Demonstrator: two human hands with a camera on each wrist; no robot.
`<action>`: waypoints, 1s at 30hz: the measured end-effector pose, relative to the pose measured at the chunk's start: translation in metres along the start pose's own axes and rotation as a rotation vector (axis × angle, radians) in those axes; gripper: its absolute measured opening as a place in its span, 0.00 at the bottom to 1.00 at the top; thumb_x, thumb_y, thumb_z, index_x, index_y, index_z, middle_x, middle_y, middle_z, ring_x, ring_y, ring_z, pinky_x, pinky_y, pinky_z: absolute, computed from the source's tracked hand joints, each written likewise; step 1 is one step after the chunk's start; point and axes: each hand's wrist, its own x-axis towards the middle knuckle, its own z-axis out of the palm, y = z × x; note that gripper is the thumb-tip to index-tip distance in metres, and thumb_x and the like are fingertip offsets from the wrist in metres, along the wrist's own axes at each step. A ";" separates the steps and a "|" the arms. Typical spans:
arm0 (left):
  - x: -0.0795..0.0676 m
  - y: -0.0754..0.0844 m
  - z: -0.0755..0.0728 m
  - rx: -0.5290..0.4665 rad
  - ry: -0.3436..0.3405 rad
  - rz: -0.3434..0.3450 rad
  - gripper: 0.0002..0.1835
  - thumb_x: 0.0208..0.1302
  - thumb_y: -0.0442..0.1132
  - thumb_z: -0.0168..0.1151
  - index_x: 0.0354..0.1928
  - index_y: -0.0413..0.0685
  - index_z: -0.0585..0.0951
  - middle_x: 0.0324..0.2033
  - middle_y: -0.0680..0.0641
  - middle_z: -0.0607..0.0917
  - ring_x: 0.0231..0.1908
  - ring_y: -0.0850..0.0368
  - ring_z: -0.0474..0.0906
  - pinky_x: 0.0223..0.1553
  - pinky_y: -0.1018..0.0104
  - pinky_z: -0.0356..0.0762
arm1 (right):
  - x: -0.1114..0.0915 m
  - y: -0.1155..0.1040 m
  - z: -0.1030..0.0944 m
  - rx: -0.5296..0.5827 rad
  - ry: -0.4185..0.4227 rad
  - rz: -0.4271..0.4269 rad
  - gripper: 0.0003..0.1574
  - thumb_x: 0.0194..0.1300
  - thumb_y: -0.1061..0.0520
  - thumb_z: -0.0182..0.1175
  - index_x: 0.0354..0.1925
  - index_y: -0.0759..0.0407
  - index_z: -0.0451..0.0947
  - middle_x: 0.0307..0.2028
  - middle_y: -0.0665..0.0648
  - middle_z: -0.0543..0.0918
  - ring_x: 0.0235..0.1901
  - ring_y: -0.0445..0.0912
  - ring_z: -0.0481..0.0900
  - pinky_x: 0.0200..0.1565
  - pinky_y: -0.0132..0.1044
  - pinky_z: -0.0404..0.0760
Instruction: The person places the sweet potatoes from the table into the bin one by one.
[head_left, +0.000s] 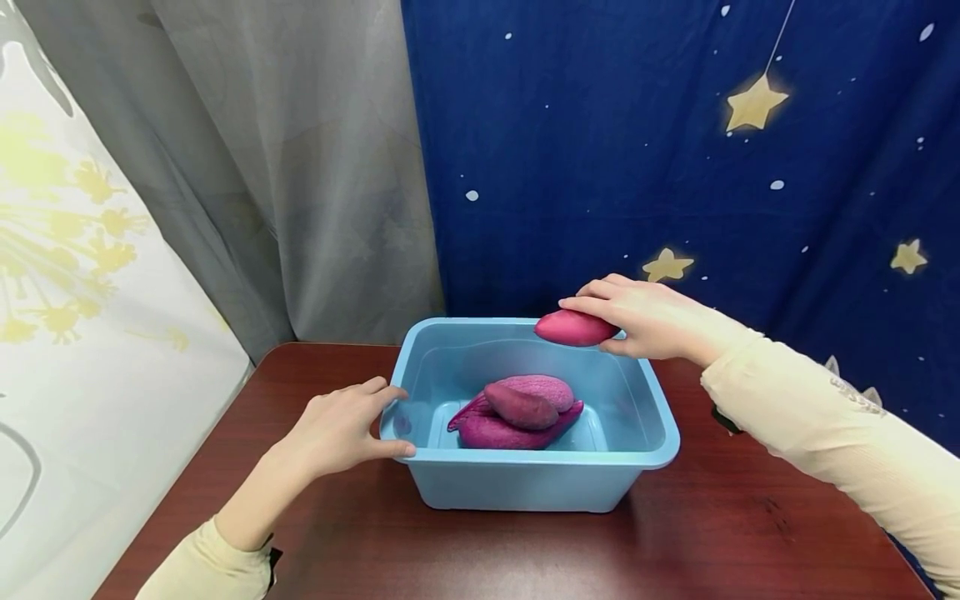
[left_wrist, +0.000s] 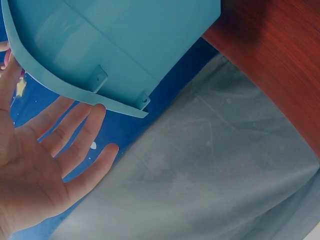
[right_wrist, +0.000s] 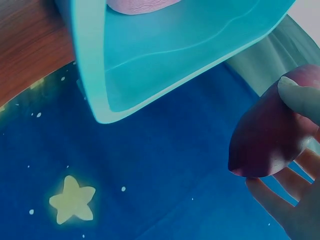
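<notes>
A light blue plastic tub (head_left: 525, 483) stands on the table. Inside, three purple sweet potatoes lie heaped together, a small dark one (head_left: 521, 407) resting on two larger ones. Above the tub's back right rim, my right hand (head_left: 637, 317) grips another sweet potato (head_left: 573, 328), smooth and reddish. In the right wrist view the thumb presses one side of this sweet potato (right_wrist: 272, 130), with the fingers underneath. At the tub's left end, my left hand (head_left: 337, 429) touches the rim with spread fingers. The left wrist view shows those fingers (left_wrist: 82, 135) nearly straight against the rim.
The dark red wooden table (head_left: 360, 533) extends around the tub. Behind it hang a grey curtain (head_left: 352, 183) and a blue curtain (head_left: 540, 150) with stars. A white cloth with yellow print (head_left: 82, 333) borders the left side.
</notes>
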 end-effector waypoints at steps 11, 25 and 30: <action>-0.001 0.000 0.001 -0.002 0.013 0.001 0.34 0.40 0.66 0.62 0.44 0.50 0.77 0.26 0.57 0.71 0.21 0.66 0.65 0.17 0.69 0.62 | 0.022 -0.006 0.011 0.011 -0.002 -0.011 0.37 0.45 0.57 0.67 0.56 0.55 0.68 0.46 0.54 0.73 0.45 0.49 0.68 0.41 0.43 0.71; 0.000 -0.001 0.001 0.004 0.015 0.002 0.34 0.40 0.67 0.61 0.45 0.51 0.77 0.26 0.58 0.70 0.22 0.66 0.65 0.17 0.69 0.62 | 0.040 -0.014 0.025 0.035 -0.021 -0.012 0.36 0.46 0.57 0.67 0.56 0.54 0.69 0.45 0.53 0.73 0.43 0.48 0.68 0.40 0.42 0.72; 0.000 -0.001 0.000 0.001 0.015 0.002 0.34 0.40 0.66 0.62 0.45 0.51 0.77 0.26 0.58 0.69 0.21 0.66 0.65 0.17 0.69 0.62 | 0.047 -0.016 0.033 0.044 -0.033 -0.010 0.36 0.46 0.56 0.67 0.56 0.53 0.69 0.44 0.53 0.73 0.43 0.47 0.68 0.41 0.41 0.71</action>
